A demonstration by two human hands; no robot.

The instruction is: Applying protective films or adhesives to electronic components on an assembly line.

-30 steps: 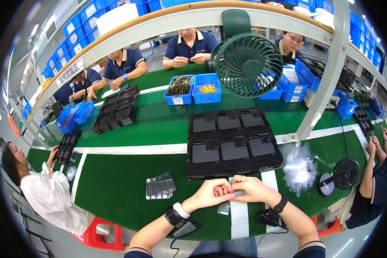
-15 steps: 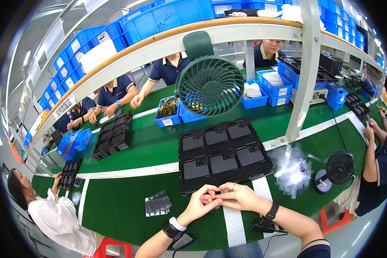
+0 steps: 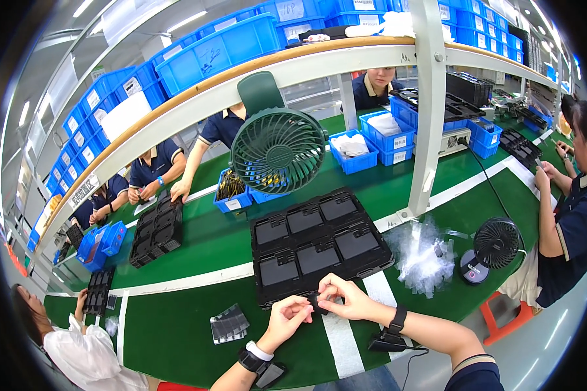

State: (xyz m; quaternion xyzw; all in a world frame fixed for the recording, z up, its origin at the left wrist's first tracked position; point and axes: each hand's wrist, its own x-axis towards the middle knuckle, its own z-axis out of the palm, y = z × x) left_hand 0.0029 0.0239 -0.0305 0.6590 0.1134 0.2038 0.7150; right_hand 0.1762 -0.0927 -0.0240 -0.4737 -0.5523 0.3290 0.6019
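Green worktop (image 3: 195,313) with a black tray (image 3: 319,244). Left hand (image 3: 287,316) and right hand (image 3: 342,296), fingers bent, together pinch a small dark part (image 3: 314,301) at the tray's near edge; its shape is mostly hidden.

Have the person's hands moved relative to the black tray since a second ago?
Yes. Both hands shifted toward the black tray, now at its near edge.
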